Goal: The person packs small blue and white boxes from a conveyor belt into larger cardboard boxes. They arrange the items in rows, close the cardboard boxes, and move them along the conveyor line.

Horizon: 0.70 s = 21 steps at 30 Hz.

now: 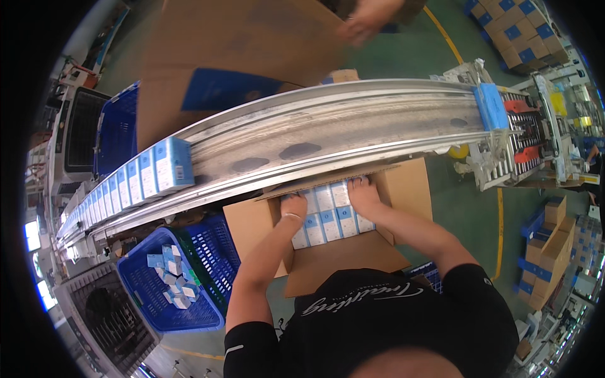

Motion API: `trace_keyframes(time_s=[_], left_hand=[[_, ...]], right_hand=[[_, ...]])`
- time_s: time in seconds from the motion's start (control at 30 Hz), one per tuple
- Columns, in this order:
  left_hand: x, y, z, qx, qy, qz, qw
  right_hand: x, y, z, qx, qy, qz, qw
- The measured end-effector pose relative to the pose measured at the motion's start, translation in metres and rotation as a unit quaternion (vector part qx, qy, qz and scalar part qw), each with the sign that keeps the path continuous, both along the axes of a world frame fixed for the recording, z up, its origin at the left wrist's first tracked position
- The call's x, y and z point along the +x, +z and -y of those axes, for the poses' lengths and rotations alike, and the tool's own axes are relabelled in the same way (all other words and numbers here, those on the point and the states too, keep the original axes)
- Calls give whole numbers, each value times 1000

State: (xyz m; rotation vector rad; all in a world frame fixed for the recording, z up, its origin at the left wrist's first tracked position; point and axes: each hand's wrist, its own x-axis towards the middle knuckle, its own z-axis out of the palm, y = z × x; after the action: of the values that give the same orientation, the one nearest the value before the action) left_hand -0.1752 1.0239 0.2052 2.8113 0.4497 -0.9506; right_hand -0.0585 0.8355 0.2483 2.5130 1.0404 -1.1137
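Observation:
An open brown cardboard carton stands below the conveyor, its flaps spread outward. Inside it, rows of small blue-and-white boxes are packed side by side. My left hand reaches in at the left end of the far row, fingers curled down against the boxes. At the right end of that row, my right hand is bent over the boxes, its fingertips on their far side. The row lies between both hands. Parts of my fingers are hidden by the boxes and the carton's wall.
A metal conveyor crosses ahead, carrying a line of blue-and-white boxes at its left. A blue crate with loose small boxes stands at left. Beyond the conveyor, another person's blurred hand is at a large carton.

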Motion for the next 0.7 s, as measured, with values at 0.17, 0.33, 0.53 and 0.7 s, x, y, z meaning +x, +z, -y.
trace_keyframes(time_s=[0.17, 0.33, 0.53, 0.7], left_hand=[[-26, 7, 25, -97, 57, -136, 984], [-51, 160, -23, -287, 68, 201, 934], [-121, 253, -271, 282, 272, 528, 753], [-133, 244, -365, 275, 437, 275, 811]], right_hand=[[-18, -71, 39, 91, -31, -47, 994], [-6, 98, -34, 263, 78, -155, 949], [2, 192, -77, 600, -76, 28, 796], [14, 174, -105, 490, -211, 19, 846]])
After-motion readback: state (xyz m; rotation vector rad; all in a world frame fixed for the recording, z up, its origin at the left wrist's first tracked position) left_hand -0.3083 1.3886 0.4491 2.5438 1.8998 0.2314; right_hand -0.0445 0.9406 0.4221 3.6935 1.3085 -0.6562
